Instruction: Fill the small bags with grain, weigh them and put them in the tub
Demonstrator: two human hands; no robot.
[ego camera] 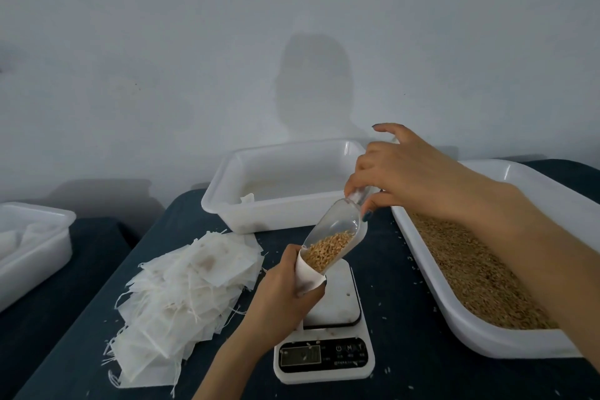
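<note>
Fingers (355, 183) of the right hand (402, 178) pinch the handle of a clear scoop (337, 227), thumb underneath and the little finger lifted clear. The left hand (282, 295) is curled round a small bag (308, 273), holding its mouth open and facing up and to the right. What I watch is the line between the two. The scoop's long axis slopes from the right hand, higher and farther off, down and toward me to the left hand, and its open lip sits just inside the bag's mouth. The grain (328, 250) has gathered at that low end, touching the bag's rim. From here I judge that the pour needs only a steeper tilt along that same axis, with the bag kept beneath the lip so nothing spills onto the dark surface (406, 295). The bag hangs over the left part of the scale (341, 302), so the left hand is the nearer one for setting it down. The tub (220, 195) lies beyond the scale, past the scoop. The tray (480, 334) of loose grain lies to the right, under the right forearm.
</note>
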